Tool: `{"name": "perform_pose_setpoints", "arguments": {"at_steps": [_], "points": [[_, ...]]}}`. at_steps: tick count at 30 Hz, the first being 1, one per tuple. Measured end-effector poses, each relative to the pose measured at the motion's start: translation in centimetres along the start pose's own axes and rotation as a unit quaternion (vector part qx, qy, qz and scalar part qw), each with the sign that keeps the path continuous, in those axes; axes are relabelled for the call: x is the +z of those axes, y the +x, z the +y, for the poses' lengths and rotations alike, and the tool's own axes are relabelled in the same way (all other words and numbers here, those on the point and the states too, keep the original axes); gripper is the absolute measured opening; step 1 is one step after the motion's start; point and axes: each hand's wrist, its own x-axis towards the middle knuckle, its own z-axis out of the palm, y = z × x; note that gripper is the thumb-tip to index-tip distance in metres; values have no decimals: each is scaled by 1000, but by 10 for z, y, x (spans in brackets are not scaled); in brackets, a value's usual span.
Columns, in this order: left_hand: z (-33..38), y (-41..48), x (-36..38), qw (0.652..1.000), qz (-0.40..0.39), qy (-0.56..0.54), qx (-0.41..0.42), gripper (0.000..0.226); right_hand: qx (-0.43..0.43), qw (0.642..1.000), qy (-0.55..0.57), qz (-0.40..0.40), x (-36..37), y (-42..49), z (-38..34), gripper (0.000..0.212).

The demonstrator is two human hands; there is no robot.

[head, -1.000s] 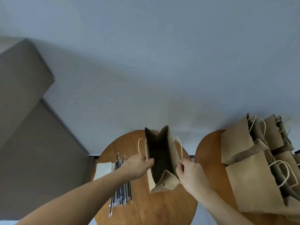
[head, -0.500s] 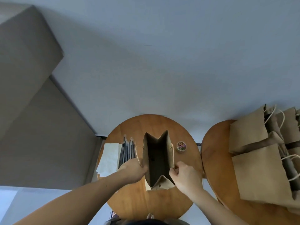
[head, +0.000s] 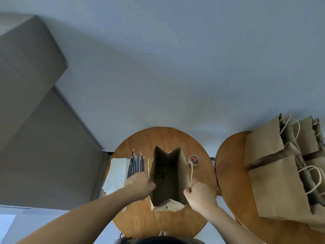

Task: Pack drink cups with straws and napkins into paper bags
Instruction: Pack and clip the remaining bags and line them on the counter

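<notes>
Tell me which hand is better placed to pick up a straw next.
Left, likely. The left hand grips the rim of the paper bag right beside the straws; the right hand holds the far rim, across the bag.

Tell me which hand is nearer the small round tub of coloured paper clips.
Right. The right hand grips the open brown paper bag on the side where the small round tub of coloured paper clips sits; the left hand grips the opposite rim, beyond the bag.

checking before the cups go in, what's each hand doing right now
Left hand: holding the paper bag by its left rim.
Right hand: holding the same bag's right rim.
</notes>
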Motion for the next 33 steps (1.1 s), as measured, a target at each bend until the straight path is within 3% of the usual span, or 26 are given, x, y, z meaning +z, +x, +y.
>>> {"name": "perform_pose_setpoints", "arguments": {"at_steps": [5, 8, 11, 18, 24, 33], "points": [[-1, 8, -6, 995, -82, 2, 58, 89, -33, 998, 20, -50, -13, -3, -9, 61], [-10, 11, -22, 985, -150, -21, 82, 104, -49, 992, 43, -108, -26, -5, -7, 69], [-17, 14, -40, 988, -128, -13, 84, 100, -58, 987, 57, -137, -47, -5, -6, 70], [-1, 22, -107, 989, 90, 64, 98, 70, -121, 993, 8, 10, -103, 24, -66, 54], [0, 4, -184, 975, 171, 117, 81, 77, -202, 978, -38, 39, -144, 42, -142, 57], [-33, -72, -305, 949, 300, 90, 46, 71, -308, 940, -99, 106, -210, 38, -279, 61]]}}
